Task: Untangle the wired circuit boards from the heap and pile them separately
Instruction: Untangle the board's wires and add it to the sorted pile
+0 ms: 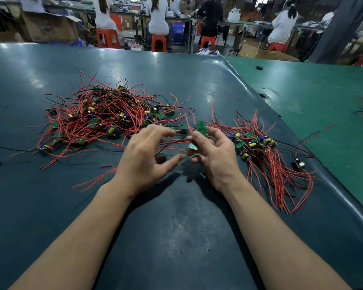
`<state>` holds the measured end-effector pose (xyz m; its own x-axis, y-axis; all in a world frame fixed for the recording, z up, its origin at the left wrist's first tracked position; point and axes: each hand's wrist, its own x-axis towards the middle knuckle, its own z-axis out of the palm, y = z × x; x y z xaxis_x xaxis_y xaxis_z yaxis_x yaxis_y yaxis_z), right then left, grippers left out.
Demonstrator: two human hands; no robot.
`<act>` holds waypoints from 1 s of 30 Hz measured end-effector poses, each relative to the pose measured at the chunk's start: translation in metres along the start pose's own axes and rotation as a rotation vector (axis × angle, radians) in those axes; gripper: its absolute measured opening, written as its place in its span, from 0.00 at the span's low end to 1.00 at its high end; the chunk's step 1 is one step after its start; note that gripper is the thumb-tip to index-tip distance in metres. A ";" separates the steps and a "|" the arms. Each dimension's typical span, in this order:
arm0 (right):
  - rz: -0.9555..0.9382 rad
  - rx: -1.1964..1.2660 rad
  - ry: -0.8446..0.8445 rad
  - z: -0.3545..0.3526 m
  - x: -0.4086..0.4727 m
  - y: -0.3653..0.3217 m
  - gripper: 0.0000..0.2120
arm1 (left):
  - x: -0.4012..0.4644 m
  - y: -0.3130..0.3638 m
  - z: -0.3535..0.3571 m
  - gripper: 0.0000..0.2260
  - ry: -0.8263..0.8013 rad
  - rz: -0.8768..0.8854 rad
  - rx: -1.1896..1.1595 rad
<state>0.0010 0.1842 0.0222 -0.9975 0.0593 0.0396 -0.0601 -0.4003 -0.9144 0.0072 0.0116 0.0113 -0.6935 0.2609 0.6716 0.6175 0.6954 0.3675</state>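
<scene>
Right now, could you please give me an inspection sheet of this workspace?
Surface: dark table; a green table adjoins it on the right.
Job's things: tangled heap on the left; sorted pile on the right, wires trailing toward the near edge.
Clutter: one stray board near the right edge; a small black object on the green table.
Hands: right hand pinches a green board; left hand has fingers spread over its red wires, grip blurred.
Cables: loose red wires left of the left hand.
Surroundings: seated workers on orange stools, cardboard boxes.
</scene>
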 end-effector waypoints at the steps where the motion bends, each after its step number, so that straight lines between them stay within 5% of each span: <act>1: 0.001 0.027 0.034 -0.001 0.001 -0.001 0.10 | 0.000 -0.007 -0.001 0.18 -0.040 -0.071 0.018; 5: 0.022 0.066 0.032 -0.003 0.000 -0.003 0.11 | 0.004 -0.029 -0.003 0.15 -0.071 -0.245 0.109; 9: 0.050 0.176 0.006 -0.008 0.001 -0.007 0.08 | 0.006 -0.044 -0.007 0.18 0.207 -0.406 0.352; 13: 0.060 0.271 -0.037 -0.008 0.004 -0.010 0.08 | 0.008 -0.033 -0.011 0.34 0.266 -0.492 0.451; 17: 0.075 0.207 -0.121 -0.003 0.004 -0.009 0.09 | 0.005 0.008 0.006 0.17 0.276 -0.080 0.100; 20: 0.097 0.184 -0.228 0.001 0.001 -0.004 0.09 | 0.004 0.015 0.014 0.19 0.118 -0.215 -0.043; 24: 0.138 0.161 -0.294 0.003 -0.001 -0.001 0.11 | 0.006 0.006 0.012 0.10 0.082 -0.259 -0.244; 28: 0.098 0.166 -0.161 0.003 0.003 -0.002 0.10 | 0.008 0.008 0.017 0.11 0.212 -0.284 -0.190; 30: 0.073 0.199 -0.078 -0.001 0.006 -0.004 0.09 | 0.011 0.001 0.013 0.09 0.355 -0.456 -0.206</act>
<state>-0.0043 0.1870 0.0261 -0.9989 -0.0440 0.0145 0.0134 -0.5740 -0.8187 -0.0045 0.0236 0.0103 -0.7605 -0.2961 0.5778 0.3714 0.5315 0.7613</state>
